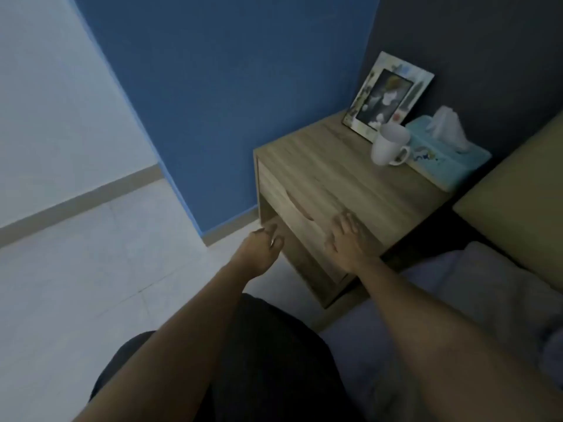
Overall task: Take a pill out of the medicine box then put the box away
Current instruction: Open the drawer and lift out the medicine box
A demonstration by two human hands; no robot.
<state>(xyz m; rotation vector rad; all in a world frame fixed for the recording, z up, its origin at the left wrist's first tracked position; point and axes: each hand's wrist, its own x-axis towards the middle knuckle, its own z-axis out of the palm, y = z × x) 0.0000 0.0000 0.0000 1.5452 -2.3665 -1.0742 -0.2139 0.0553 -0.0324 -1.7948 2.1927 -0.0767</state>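
A wooden bedside table (329, 166) stands against the blue wall, with one shut drawer (283, 205) in its front and an open shelf space below. No medicine box or pill is in view. My left hand (262, 249) hovers in front of the open space under the drawer, fingers loosely curled and holding nothing. My right hand (345, 236) lies flat with fingers spread on the near corner of the tabletop, above the drawer's right end. Both forearms reach out from the bottom of the view.
On the tabletop's far side stand a white mug (388, 144), a teal tissue box (447, 153) and a picture frame (387, 95). A bed with a grey pillow (499, 278) and tan headboard (524, 208) lies to the right. Pale tiled floor (91, 284) spreads left.
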